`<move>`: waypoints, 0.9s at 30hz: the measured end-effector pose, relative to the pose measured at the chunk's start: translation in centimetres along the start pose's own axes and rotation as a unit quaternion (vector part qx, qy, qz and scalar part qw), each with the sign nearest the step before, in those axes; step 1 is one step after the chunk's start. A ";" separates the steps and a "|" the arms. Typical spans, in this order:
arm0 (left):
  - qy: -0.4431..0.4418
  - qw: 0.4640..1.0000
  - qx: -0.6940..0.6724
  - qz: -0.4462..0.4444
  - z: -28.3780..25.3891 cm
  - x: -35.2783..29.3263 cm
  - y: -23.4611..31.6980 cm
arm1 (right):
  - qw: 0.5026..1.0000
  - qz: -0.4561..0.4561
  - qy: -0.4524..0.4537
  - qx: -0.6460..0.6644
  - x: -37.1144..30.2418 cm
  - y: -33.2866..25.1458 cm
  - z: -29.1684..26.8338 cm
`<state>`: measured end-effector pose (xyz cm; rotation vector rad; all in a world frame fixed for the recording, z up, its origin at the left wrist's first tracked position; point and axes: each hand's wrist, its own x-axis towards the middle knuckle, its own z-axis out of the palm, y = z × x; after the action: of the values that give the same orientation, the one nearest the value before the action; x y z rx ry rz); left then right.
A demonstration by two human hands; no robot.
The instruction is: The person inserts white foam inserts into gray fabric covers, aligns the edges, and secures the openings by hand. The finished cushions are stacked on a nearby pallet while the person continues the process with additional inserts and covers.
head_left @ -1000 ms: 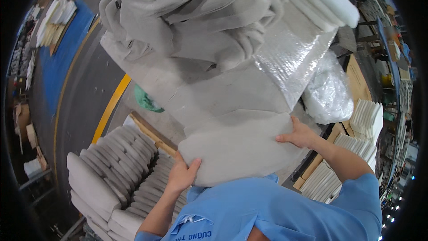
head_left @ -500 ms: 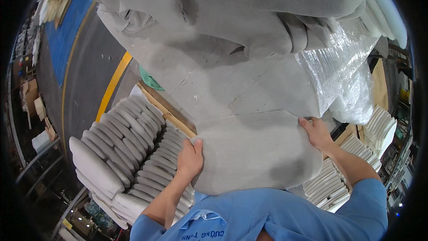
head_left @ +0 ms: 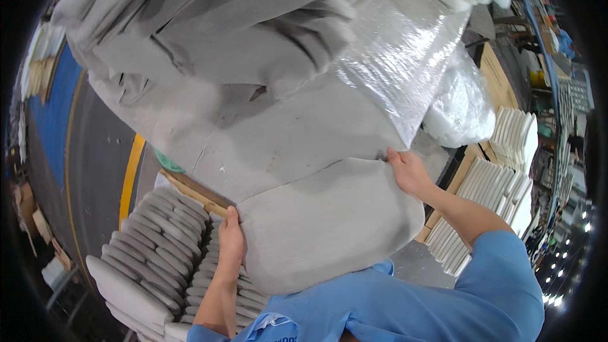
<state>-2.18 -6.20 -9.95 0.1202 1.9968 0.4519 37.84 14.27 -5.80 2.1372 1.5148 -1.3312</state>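
Between my hands is a flat grey fabric-covered cushion pad [head_left: 332, 225] with rounded corners, tilted toward my body. My left hand [head_left: 232, 239] is closed on its left edge, thumb on top. On its upper right corner my right hand [head_left: 407, 174] grips with the thumb over the edge; the fingers beneath are hidden. The pad's far edge lies over the near edge of a grey work table [head_left: 278, 130]. Beyond it, a large heap of grey fabric covers [head_left: 247, 44] is piled on the table.
Stacked grey pads [head_left: 152, 240] stand at the left beside a wooden edge [head_left: 190, 191]. Clear plastic wrap [head_left: 405, 57] and a plastic bag [head_left: 461, 104] lie at the right. White pads [head_left: 481, 193] are stacked on the right. A yellow floor line [head_left: 132, 177] runs along the left.
My view has swung to the right, so the table and heap sit further left. The pad has tilted, its right side higher, with both hands still gripping it.
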 end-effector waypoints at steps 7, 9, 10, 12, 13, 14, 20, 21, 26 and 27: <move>-0.018 0.971 -0.237 0.027 -2.3 -4.9 2.4 | 0.985 -0.096 0.096 0.110 -0.9 2.8 -1.2; -0.019 0.937 -0.336 0.089 -3.1 -9.1 4.4 | 0.951 -0.167 0.132 0.225 -3.0 0.8 -2.9; -0.005 0.919 -0.372 0.130 -3.0 -11.2 4.7 | 0.925 -0.207 0.150 0.281 -4.0 -0.7 -3.8; -0.005 0.890 -0.403 0.214 -2.4 -13.5 4.8 | 0.879 -0.264 0.161 0.363 -5.2 -2.0 -5.3; -0.012 0.881 -0.400 0.254 -2.0 -14.3 4.2 | 0.845 -0.284 0.158 0.425 -5.6 -2.7 -5.8; -0.017 0.871 -0.396 0.291 -1.8 -14.9 3.4 | 0.808 -0.301 0.152 0.483 -6.0 -3.2 -6.2; -0.086 0.883 -0.279 0.368 2.1 -12.4 -0.8 | 0.681 -0.281 0.159 0.657 -4.1 -2.5 -6.0; -0.055 0.878 -0.284 0.380 2.3 -11.8 -0.9 | 0.658 -0.285 0.139 0.683 -4.1 -2.4 -6.1; -0.042 0.887 -0.264 0.377 2.0 -12.9 1.3 | 0.642 -0.323 0.130 0.683 -4.8 -1.8 -5.8; -0.052 0.886 -0.287 0.362 1.4 -12.2 1.1 | 0.674 -0.336 0.142 0.642 -4.8 -2.3 -5.5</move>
<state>4.51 -8.23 0.20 0.5105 1.5786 1.4611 38.61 15.50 1.73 2.5399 1.7939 -3.2273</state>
